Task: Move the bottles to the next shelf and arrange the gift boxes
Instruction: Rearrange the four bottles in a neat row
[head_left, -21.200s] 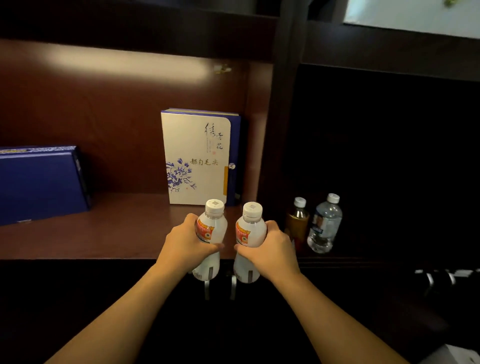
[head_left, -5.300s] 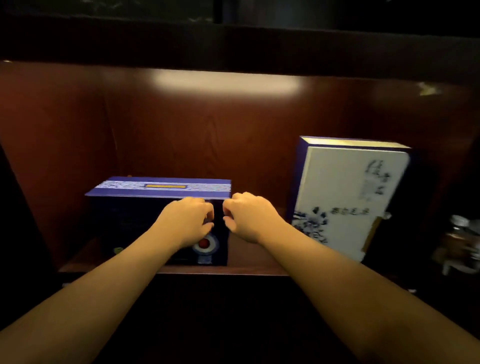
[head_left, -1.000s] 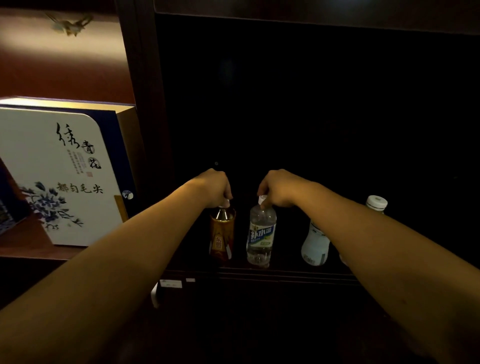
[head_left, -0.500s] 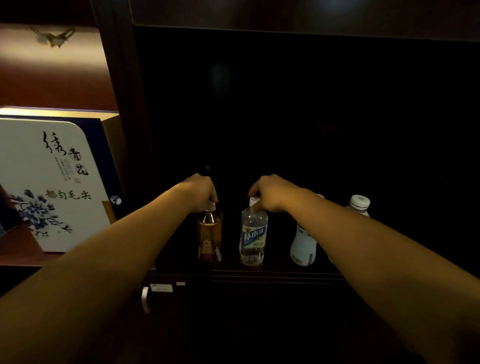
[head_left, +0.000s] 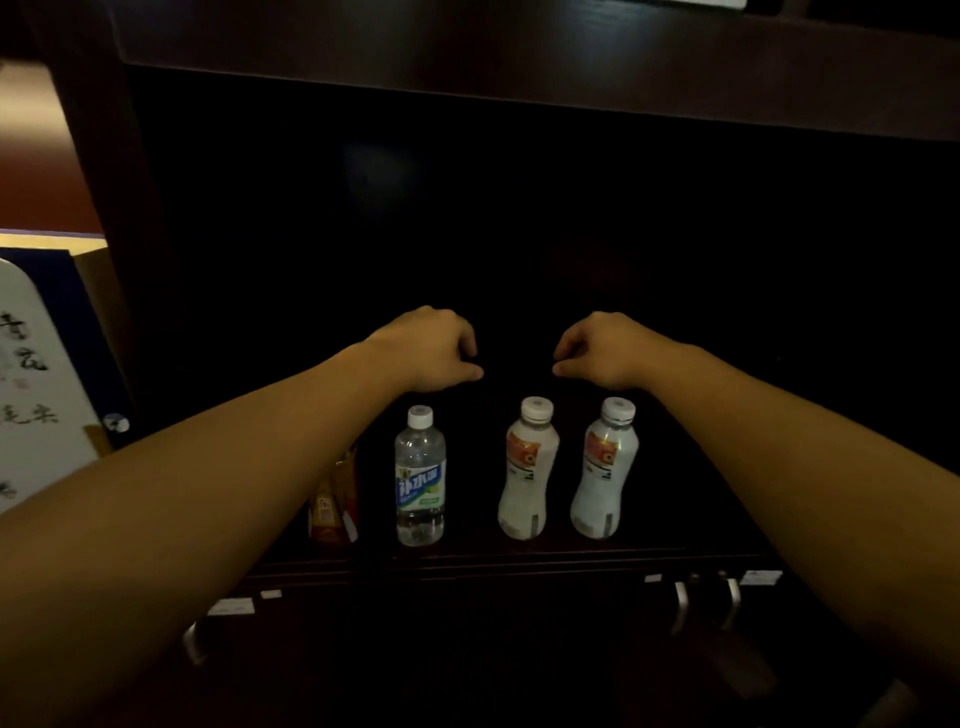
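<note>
Bottles lined up on the dark shelf
Clear water bottle and two white bottles stand upright; left hand and right hand hover above, loosely curled, empty.

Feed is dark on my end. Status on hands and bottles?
Both hands, left and right, empty above the row. Four bottles upright on dark shelf; amber bottle half hidden behind left forearm. Nothing blocking.

clear bottle: blue-green label | 2 white bottles: orange-red labels | amber bottle
</note>
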